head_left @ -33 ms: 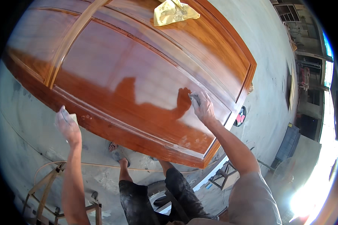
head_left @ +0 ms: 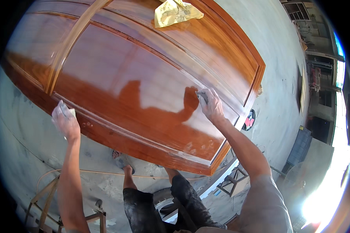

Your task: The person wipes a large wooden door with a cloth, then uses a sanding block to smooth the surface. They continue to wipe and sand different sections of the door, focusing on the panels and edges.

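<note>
A glossy reddish-brown panelled wooden door (head_left: 155, 112) lies flat in front of me. My right hand (head_left: 212, 105) is closed on a small grey piece, perhaps folded sandpaper (head_left: 200, 94), at the far moulding of the large panel. Whitish dust marks that moulding and the panel's right end. At the door's near left edge, my left hand (head_left: 66, 122) is closed around a folded pale-yellow piece (head_left: 72, 113), mostly hidden by the fingers; whether it is paper or cloth I cannot tell. A crumpled yellow sheet (head_left: 177, 13) rests on the door's far part.
Wooden stand legs (head_left: 46, 202) rise at the lower left, with an orange hose (head_left: 116, 173) running along the concrete floor (head_left: 276, 50). Beneath the door's right end is a dark round container (head_left: 249, 120) with something pink. A tire (head_left: 163, 196) lies by my legs.
My left hand has shifted slightly left and upward along the door's edge. The right hand has barely moved, and my view has shifted a little.
</note>
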Motion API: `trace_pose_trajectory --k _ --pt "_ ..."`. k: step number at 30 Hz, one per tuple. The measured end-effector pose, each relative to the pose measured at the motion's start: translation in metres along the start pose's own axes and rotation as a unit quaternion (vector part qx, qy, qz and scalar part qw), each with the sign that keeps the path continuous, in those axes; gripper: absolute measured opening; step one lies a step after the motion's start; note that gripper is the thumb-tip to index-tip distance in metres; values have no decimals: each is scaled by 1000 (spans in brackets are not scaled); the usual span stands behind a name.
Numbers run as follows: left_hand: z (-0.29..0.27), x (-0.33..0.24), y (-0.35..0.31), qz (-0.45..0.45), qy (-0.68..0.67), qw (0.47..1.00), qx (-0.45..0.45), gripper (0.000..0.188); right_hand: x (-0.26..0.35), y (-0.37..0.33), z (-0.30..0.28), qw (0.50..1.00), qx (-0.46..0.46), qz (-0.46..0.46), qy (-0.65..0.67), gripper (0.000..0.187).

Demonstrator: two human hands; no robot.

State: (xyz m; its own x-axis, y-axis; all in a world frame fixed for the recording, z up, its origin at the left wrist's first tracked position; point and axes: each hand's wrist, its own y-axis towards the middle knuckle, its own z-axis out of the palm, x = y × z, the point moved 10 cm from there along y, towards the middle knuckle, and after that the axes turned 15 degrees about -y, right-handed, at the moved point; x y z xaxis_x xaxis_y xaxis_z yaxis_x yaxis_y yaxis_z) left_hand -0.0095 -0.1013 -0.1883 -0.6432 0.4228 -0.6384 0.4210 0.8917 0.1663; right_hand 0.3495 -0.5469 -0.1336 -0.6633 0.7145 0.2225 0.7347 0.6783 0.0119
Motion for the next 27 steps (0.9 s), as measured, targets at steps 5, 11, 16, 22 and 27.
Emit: trace_pose_trajectory --k 5,11,16,22,27 --pt "70 3 55 -30 255 956 -145 50 5 85 19 997 19 -59 35 15" --pt "97 2 54 -73 229 970 -36 56 -8 99 38 995 52 -74 50 11" --pt "90 9 53 -24 170 984 -51 57 11 108 45 991 80 -70 78 10" --pt "93 -6 53 -11 163 986 -39 56 88 173 68 992 64 -87 60 12" --pt "88 -10 51 -33 157 986 -38 56 40 123 48 992 33 -120 27 11"
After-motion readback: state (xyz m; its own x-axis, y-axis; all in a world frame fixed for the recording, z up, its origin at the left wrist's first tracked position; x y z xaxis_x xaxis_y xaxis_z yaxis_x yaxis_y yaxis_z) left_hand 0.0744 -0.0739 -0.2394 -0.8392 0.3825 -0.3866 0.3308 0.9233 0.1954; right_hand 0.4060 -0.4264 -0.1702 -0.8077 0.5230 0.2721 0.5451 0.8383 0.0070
